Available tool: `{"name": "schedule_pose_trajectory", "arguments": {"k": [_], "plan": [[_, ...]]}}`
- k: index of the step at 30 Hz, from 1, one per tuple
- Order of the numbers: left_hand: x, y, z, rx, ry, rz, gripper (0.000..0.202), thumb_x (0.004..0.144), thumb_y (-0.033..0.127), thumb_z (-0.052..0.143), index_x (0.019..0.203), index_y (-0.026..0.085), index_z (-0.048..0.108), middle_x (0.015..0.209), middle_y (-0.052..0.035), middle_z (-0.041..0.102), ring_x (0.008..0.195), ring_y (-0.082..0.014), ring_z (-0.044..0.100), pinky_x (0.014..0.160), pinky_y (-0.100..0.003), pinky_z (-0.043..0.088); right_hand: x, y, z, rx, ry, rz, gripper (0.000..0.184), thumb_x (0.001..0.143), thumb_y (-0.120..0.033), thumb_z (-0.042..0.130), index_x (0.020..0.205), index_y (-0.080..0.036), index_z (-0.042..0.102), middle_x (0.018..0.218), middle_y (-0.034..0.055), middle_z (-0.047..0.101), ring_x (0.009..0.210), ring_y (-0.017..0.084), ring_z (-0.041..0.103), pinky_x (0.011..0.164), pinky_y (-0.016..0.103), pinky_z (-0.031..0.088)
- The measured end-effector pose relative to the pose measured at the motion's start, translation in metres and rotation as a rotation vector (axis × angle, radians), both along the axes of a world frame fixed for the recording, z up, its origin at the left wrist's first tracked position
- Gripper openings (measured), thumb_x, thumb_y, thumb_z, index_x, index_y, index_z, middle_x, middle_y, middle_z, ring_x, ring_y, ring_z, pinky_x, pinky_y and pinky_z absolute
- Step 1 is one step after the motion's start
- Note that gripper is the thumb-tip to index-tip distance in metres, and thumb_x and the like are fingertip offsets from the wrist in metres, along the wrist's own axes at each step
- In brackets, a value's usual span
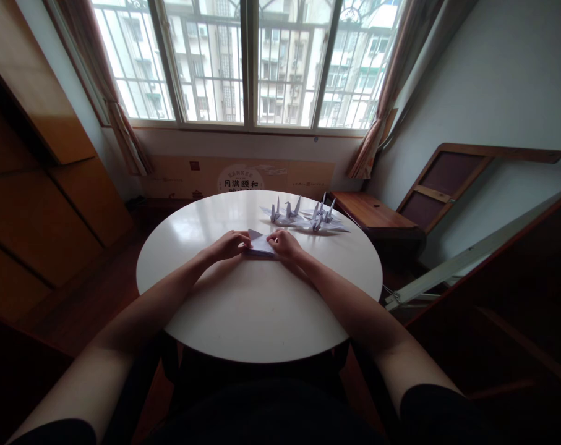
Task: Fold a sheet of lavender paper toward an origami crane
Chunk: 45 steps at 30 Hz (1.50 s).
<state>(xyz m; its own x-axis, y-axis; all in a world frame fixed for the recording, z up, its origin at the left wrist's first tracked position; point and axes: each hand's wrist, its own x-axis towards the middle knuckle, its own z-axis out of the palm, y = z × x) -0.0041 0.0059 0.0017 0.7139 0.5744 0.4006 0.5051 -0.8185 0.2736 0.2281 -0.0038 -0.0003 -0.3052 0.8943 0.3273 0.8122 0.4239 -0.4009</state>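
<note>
**Small pale folded-paper piece (262, 245) gripped from both sides**

In the head view, the left hand (231, 245) is clamped on the piece's left edge, the right hand (286, 245) on its right, over the round white bench (256, 309). Pale paper cranes (316, 224) stand beyond the right hand. Uneven finger pressure could skew a crease; a careless forward sweep could topple cranes.

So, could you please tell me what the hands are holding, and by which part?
Folded paper: left hand at its left side, right hand at its right.
</note>
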Motion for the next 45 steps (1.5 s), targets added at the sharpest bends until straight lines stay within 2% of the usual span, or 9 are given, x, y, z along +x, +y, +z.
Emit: {"name": "schedule_pose_trajectory", "arguments": {"k": [7,10,16,21,25,29,35,39,45], "plan": [[-0.004,-0.002,0.007,-0.021,0.111,0.217,0.026,0.081,0.018,0.049,0.082,0.022,0.074,0.105,-0.0021,0.072,0.087,-0.0182,0.067,0.081,-0.028,0.048,-0.001,0.004,-0.004,0.104,0.005,0.018,0.022,0.081,-0.013,0.057,0.083,-0.019,0.078,0.120,0.0105,0.059,0.107,0.024,0.053,0.094,0.038,0.042],[-0.001,-0.006,0.011,-0.026,0.168,0.253,0.031,0.086,0.023,0.044,0.087,0.023,0.075,0.111,-0.0020,0.070,0.091,-0.0193,0.067,0.087,-0.029,0.047,-0.001,0.006,-0.006,0.093,0.018,0.053,0.023,0.080,-0.011,0.056,0.084,-0.018,0.078,0.116,0.0098,0.064,0.104,0.024,0.056,0.094,0.037,0.043],[0.000,-0.007,0.003,0.004,0.183,0.239,0.041,0.091,0.050,0.042,0.106,0.025,0.071,0.123,-0.0065,0.064,0.096,-0.0224,0.066,0.088,-0.032,0.049,0.001,0.007,-0.008,0.057,0.067,0.136,0.023,0.081,-0.013,0.057,0.094,-0.017,0.076,0.099,0.0089,0.069,0.088,0.020,0.062,0.084,0.030,0.046],[-0.003,0.002,-0.007,-0.010,0.213,0.255,0.047,0.087,0.051,0.050,0.125,0.026,0.062,0.133,-0.0093,0.058,0.119,-0.0280,0.056,0.099,-0.038,0.043,0.002,0.010,-0.012,0.065,0.025,0.177,0.025,0.083,-0.018,0.059,0.104,-0.019,0.074,0.097,0.0090,0.066,0.085,0.018,0.060,0.081,0.030,0.045],[-0.004,0.001,-0.002,-0.083,0.220,0.218,0.054,0.086,0.057,0.051,0.127,0.025,0.061,0.137,-0.0107,0.055,0.119,-0.0284,0.056,0.101,-0.038,0.041,0.003,0.011,-0.014,0.089,0.001,0.205,0.030,0.082,-0.021,0.062,0.111,-0.020,0.071,0.105,0.0101,0.063,0.094,0.020,0.058,0.087,0.032,0.044],[-0.006,-0.005,0.006,-0.153,0.221,0.196,0.064,0.080,0.067,0.054,0.128,0.026,0.060,0.137,-0.0092,0.056,0.129,-0.0290,0.048,0.107,-0.037,0.035,0.003,0.007,-0.009,0.064,-0.049,0.213,0.038,0.081,-0.026,0.064,0.118,-0.020,0.068,0.114,0.0114,0.061,0.102,0.023,0.057,0.091,0.034,0.043],[-0.010,-0.003,0.007,-0.221,0.216,0.194,0.074,0.070,0.068,0.063,0.129,0.022,0.060,0.140,-0.0103,0.053,0.132,-0.0293,0.045,0.109,-0.036,0.034,0.004,-0.001,0.000,0.046,-0.090,0.226,0.042,0.081,-0.039,0.067,0.119,-0.020,0.067,0.117,0.0113,0.063,0.106,0.025,0.057,0.094,0.036,0.042],[-0.012,-0.002,0.006,-0.220,0.204,0.182,0.066,0.075,0.065,0.061,0.126,0.025,0.062,0.138,-0.0080,0.055,0.130,-0.0278,0.048,0.107,-0.034,0.036,0.004,0.000,-0.001,0.057,-0.052,0.223,0.040,0.083,-0.041,0.066,0.116,-0.018,0.068,0.112,0.0117,0.065,0.101,0.023,0.060,0.089,0.033,0.044],[-0.010,0.000,0.005,-0.218,0.202,0.193,0.060,0.081,0.064,0.053,0.126,0.026,0.062,0.136,-0.0077,0.057,0.126,-0.0274,0.053,0.106,-0.034,0.037,0.004,0.004,-0.003,0.050,0.026,0.180,0.027,0.088,-0.035,0.059,0.103,-0.016,0.073,0.100,0.0101,0.067,0.083,0.018,0.060,0.076,0.029,0.044]]}}
